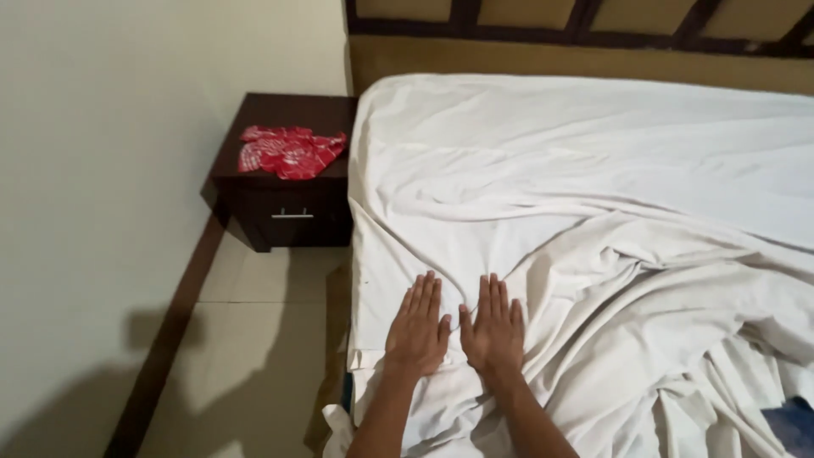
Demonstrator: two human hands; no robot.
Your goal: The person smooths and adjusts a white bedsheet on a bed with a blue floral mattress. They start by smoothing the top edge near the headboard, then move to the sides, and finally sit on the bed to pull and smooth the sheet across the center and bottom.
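Note:
A white sheet covers the bed, smooth near the headboard and heavily wrinkled toward the lower right. My left hand lies flat, palm down, on the sheet close to the bed's left edge. Beside it, my right hand also presses flat on the sheet with fingers straight and together. The thumbs nearly touch. Neither hand holds anything.
A dark wooden nightstand with a drawer stands left of the bed, with a crumpled red patterned cloth on top. A pale wall and dark skirting run along the left. A tan and dark headboard lies beyond. Light floor tiles show.

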